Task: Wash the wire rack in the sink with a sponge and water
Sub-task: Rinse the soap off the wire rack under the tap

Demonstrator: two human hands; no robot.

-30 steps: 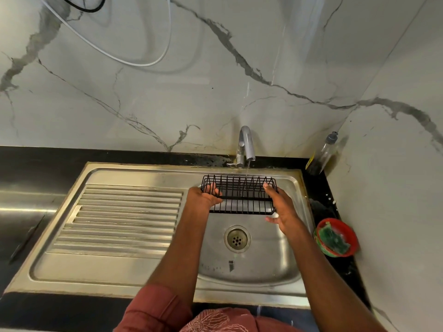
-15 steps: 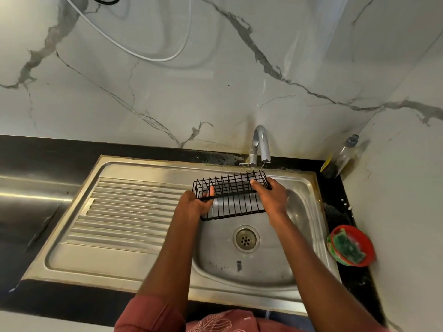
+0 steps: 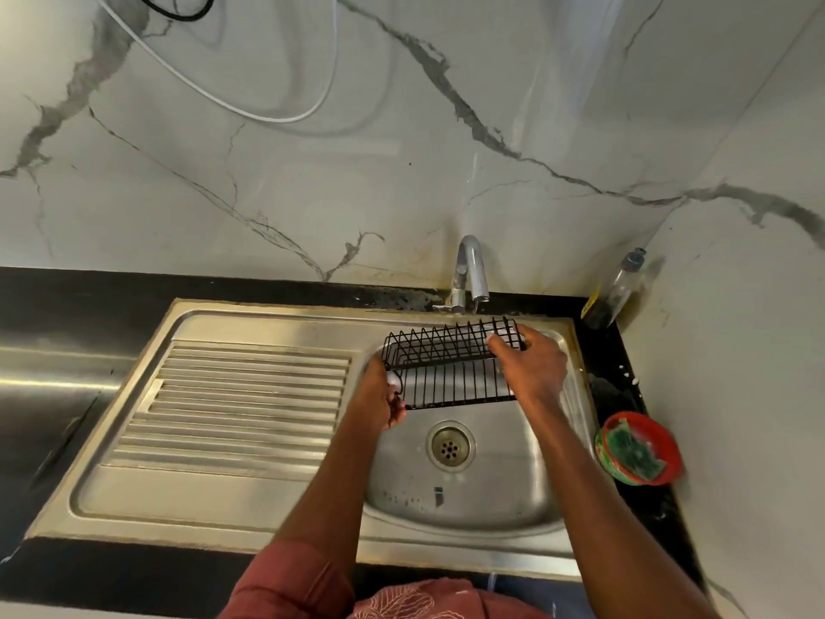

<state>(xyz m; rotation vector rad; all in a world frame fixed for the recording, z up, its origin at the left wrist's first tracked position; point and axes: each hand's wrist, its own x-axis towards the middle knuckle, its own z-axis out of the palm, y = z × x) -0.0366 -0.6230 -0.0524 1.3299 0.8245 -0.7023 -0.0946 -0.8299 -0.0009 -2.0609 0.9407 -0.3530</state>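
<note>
A black wire rack [image 3: 451,368] is held over the basin of a stainless steel sink [image 3: 250,498], just below the spout of the chrome faucet [image 3: 468,272]. The rack is gripped at both ends. Its left end is held by the left hand [image 3: 379,397], whose fingers are curled around the wire; the fingertips are mostly hidden behind the hand itself, so the exact hold is hard to make out. Its right end is grasped by the right hand [image 3: 533,368], with the fingers laid over the upper rim and the thumb hidden beneath the palm. The right end wall of the rack is covered by this hand. Whether water runs from the faucet cannot be told; only a faint streak is seen under the spout.

The drain [image 3: 450,445] is seen in the basin floor, below the rack and apart from it. To the left, the ribbed drainboard [image 3: 241,404] is part of the same sink unit.

On the black counter [image 3: 89,297] to the right of the sink, a red bowl [image 3: 669,444] is placed, and a green scouring sponge [image 3: 636,453] lies inside it, blurred at its edges. In the back corner a clear bottle [image 3: 618,290] leans against the marble wall [image 3: 402,149]; its label is too small to be read. A white cable [image 3: 250,111] is looped on the wall and is cut off at the top edge.
</note>
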